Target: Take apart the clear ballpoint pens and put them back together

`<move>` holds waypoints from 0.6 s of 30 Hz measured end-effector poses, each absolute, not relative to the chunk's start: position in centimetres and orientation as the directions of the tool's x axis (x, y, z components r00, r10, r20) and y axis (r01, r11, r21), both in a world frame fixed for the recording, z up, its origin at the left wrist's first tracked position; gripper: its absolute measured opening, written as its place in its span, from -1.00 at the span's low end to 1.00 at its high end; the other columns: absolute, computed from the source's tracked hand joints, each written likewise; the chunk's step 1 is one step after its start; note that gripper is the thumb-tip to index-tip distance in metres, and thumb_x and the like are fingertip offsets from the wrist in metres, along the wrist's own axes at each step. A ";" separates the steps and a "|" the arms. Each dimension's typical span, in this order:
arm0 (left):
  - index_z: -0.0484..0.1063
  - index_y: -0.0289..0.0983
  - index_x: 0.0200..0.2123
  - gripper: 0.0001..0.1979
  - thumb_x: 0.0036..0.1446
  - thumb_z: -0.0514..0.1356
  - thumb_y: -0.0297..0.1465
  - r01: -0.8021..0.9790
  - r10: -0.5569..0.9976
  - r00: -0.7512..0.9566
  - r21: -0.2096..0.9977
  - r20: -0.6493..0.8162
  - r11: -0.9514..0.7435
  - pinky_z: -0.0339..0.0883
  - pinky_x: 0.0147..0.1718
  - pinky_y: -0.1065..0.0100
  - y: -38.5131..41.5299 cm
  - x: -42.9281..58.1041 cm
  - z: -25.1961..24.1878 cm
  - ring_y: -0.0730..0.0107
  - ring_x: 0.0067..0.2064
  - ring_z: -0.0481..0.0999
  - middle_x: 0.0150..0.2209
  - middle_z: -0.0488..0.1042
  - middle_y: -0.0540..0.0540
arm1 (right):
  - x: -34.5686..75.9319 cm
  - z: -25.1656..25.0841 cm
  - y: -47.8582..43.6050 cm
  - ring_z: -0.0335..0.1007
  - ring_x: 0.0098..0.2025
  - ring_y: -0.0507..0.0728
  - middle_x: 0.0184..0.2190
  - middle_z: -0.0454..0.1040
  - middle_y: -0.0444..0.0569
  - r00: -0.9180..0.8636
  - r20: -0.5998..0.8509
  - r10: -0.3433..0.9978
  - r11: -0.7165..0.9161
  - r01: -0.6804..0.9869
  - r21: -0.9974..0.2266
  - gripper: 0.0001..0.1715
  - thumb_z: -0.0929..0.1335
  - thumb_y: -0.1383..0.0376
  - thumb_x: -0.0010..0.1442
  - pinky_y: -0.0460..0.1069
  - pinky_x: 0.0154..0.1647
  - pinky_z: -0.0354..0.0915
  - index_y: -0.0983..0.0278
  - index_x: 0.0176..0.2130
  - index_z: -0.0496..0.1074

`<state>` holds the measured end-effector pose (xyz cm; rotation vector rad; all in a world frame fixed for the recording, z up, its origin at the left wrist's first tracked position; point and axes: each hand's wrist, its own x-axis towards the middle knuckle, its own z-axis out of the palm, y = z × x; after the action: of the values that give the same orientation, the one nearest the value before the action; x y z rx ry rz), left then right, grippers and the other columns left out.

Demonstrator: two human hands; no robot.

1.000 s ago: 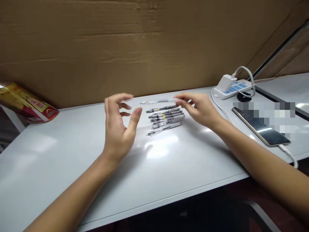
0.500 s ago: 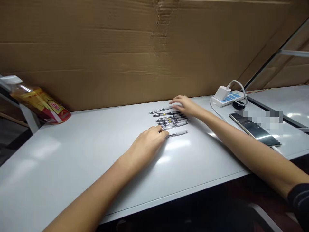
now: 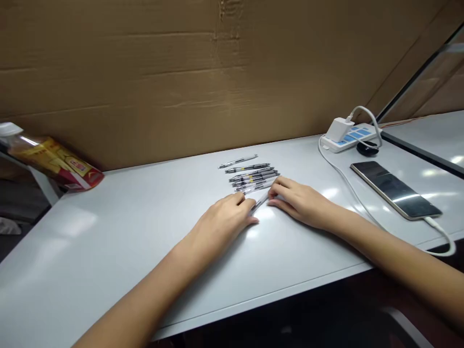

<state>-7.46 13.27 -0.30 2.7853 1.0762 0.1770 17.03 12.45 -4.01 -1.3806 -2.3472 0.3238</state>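
One clear-barrelled pen (image 3: 259, 202) slants between my two hands at the near side of a group of pens. My left hand (image 3: 227, 215) is closed on its lower left end, the fingertips partly hidden behind the knuckles. At the upper right end, my right hand (image 3: 300, 201) has its fingers curled together around the pen. Just beyond, several pens (image 3: 252, 178) lie close side by side, some with dark or yellow parts. A single pen (image 3: 237, 161) lies a little apart at the far side of them.
A drink bottle (image 3: 54, 159) leans at the left edge of the white table (image 3: 119, 251). On the right are a power strip (image 3: 357, 137) with a white charger (image 3: 339, 129), a small black object (image 3: 367, 149) and a phone (image 3: 395, 188) on a cable. Cardboard (image 3: 145, 87) stands behind.
My right hand has come from the far side of the pens to the near side, onto the nearest pen. That pen now slants more steeply. The view has shifted slightly.
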 end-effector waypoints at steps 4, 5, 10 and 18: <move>0.44 -0.23 -0.01 -0.76 0.39 0.01 -0.41 0.665 0.677 0.735 0.167 0.022 -0.728 0.40 -0.25 0.26 13.2 -7.0 0.1 0.22 -0.20 0.51 -0.19 0.49 -0.12 | 17.1 -3.7 12.4 0.46 -0.15 0.22 -0.08 0.44 0.05 -0.434 0.243 0.867 0.497 0.773 -0.394 -0.73 0.24 0.12 0.45 0.09 -0.17 0.39 0.18 0.03 0.36; 0.45 -0.23 -0.03 -0.75 0.37 0.00 -0.44 0.672 0.684 0.729 0.166 0.017 -0.721 0.39 -0.26 0.26 13.2 -6.9 0.2 0.22 -0.21 0.51 -0.20 0.50 -0.12 | 17.1 -3.7 12.3 0.46 -0.17 0.21 -0.07 0.44 0.06 -0.435 0.241 0.868 0.497 0.773 -0.395 -0.74 0.24 0.13 0.45 0.09 -0.17 0.39 0.17 0.02 0.39; 0.41 -0.25 -0.13 -0.80 0.37 -0.01 -0.47 0.696 0.697 0.717 0.100 -0.036 -0.711 0.32 -0.30 0.26 13.1 -6.7 0.7 0.20 -0.25 0.51 -0.23 0.52 -0.13 | 17.1 -3.5 12.1 0.46 -0.21 0.21 -0.17 0.50 0.05 -0.448 0.281 0.849 0.529 0.699 -0.482 -0.77 0.23 0.19 0.45 0.08 -0.19 0.38 0.19 -0.12 0.45; 0.27 -0.18 -0.26 -0.71 0.48 -0.15 -0.28 0.716 0.701 0.698 0.141 -0.143 -0.684 0.02 -0.53 0.28 12.9 -7.1 0.7 0.28 -0.54 0.34 -0.49 0.43 -0.02 | 17.0 -3.2 11.8 0.60 -0.15 0.18 -0.15 0.67 -0.02 -0.478 0.314 0.821 0.545 0.490 -0.680 -0.75 0.29 0.25 0.41 0.05 -0.10 0.48 0.15 -0.09 0.57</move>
<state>-7.14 12.86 0.66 2.7206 1.1464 -0.1154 16.98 11.84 -3.17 -1.0519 -2.1558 0.6834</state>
